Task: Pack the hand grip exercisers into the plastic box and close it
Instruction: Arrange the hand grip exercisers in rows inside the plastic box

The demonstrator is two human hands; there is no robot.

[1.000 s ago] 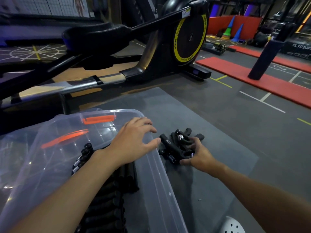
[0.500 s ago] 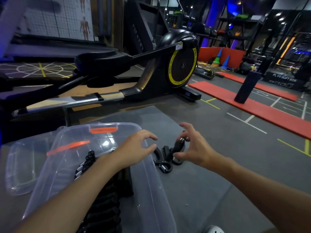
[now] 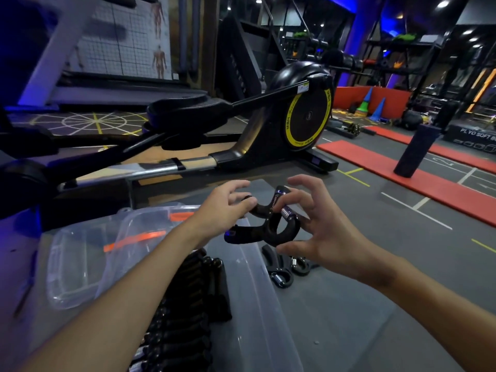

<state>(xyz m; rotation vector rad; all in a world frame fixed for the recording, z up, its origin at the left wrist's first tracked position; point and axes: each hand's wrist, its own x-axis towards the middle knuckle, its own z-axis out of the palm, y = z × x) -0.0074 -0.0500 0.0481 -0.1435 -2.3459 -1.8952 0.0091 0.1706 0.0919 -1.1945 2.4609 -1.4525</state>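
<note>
1. Looking down from the head view, a person's left hand [image 3: 225, 208] and right hand [image 3: 324, 237] met over the far rim of a clear plastic box [image 3: 249, 331] with orange latches.
2. Between them hung a clump of black hand grip exercisers with metal springs, the held exercisers [image 3: 268, 229]; whether it was one or two could not be told.
3. The left fingers [image 3: 241, 184] were curled, and the thumb pinched one handle against them.
4. The right fingers [image 3: 303, 181] were spread and bent like a claw round the spring end, with the thumb pressed under the lower loop.
5. A row of packed exercisers [image 3: 188, 318], black too, lay inside the box along its left part.
6. More loose exercisers [image 3: 284, 267] lay on the grey mat [image 3: 349, 318], just beside the box's right wall and below the right hand.
7. The box's clear lid [image 3: 69, 269] lay flat to the left of the box.
8. Behind stood a black exercise machine with a yellow-ringed wheel [image 3: 306, 122].
</note>
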